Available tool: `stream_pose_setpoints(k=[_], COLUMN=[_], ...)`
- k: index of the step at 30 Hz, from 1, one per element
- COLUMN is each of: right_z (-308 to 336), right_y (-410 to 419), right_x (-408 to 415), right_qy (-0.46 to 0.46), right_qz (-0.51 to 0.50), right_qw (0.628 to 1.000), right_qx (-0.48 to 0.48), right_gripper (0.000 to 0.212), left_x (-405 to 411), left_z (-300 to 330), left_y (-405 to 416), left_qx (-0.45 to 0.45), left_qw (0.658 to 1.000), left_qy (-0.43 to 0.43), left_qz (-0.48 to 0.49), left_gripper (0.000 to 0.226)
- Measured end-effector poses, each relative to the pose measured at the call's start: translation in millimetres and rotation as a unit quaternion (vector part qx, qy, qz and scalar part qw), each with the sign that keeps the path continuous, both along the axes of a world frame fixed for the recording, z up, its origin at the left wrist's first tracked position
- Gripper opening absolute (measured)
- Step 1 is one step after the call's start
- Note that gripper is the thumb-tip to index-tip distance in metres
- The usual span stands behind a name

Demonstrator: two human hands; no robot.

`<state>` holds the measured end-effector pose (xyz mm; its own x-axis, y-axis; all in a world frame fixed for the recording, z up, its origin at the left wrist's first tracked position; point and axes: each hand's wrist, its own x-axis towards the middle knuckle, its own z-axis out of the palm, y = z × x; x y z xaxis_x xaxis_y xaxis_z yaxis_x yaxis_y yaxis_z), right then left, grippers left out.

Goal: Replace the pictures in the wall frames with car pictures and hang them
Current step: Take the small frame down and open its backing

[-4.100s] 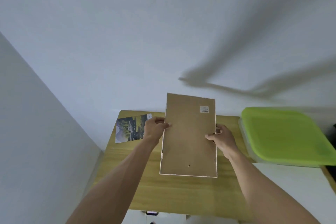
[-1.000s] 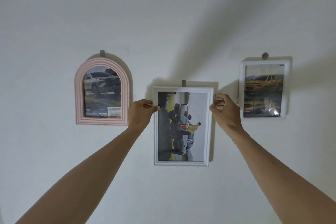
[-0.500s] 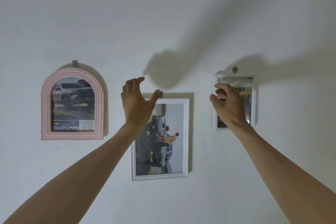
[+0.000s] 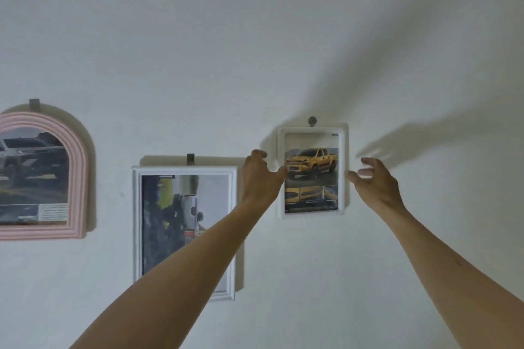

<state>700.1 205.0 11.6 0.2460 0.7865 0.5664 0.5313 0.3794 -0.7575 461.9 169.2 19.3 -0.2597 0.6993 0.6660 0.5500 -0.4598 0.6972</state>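
White frame [image 4: 343,167] (yellow pickup inside) hangs between spread fingers of left hand [image 4: 259,178] and right hand [image 4: 375,180].

Bare wall [image 4: 255,51] lies open above; middle frame [image 4: 232,207] seemingly crowds leftward.

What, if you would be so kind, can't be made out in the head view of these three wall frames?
- Pink arched frame: its left part is cut off by the picture's edge.
- White rectangular frame: the left forearm hides its lower right corner; the print is blurred.
- Small white frame with the yellow pickup: caption text too small; whether left hand touches it is unclear.
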Motion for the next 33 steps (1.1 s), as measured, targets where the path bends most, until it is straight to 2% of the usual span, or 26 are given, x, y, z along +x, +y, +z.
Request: stream_pose_setpoints(k=[5,11,20,24,28,33], right_z=[-12,-14,-13,-17,-28,-55], right_y=[15,26,13,0,-16,-45], right_x=[0,-5,-7,-12,-23,-50], right_qy=[-0.008,0.002,0.008,0.026,0.04,0.022], right_qz=[0.051,0.051,0.066,0.074,0.076,0.079], right_qw=[0.998,0.999,0.998,0.997,0.996,0.997], right_qx=[-0.024,0.007,0.012,0.013,0.007,-0.003], right_gripper=[0.056,0.032,0.032,0.03,0.032,0.036], left_x=[20,27,18,8,-13,-49], left_z=[-10,-15,-8,-12,-20,-45], left_y=[15,21,6,-5,-25,-52], left_qx=[-0.035,-0.021,0.006,0.008,-0.004,-0.039], left_qw=[0.998,0.999,1.0,0.999,0.998,0.995], left_qy=[-0.041,-0.038,-0.028,-0.033,-0.037,-0.043], left_qz=[0.013,0.017,0.0,-0.014,-0.052,-0.081], left_gripper=[0.052,0.012,0.008,0.018,0.019,0.027])
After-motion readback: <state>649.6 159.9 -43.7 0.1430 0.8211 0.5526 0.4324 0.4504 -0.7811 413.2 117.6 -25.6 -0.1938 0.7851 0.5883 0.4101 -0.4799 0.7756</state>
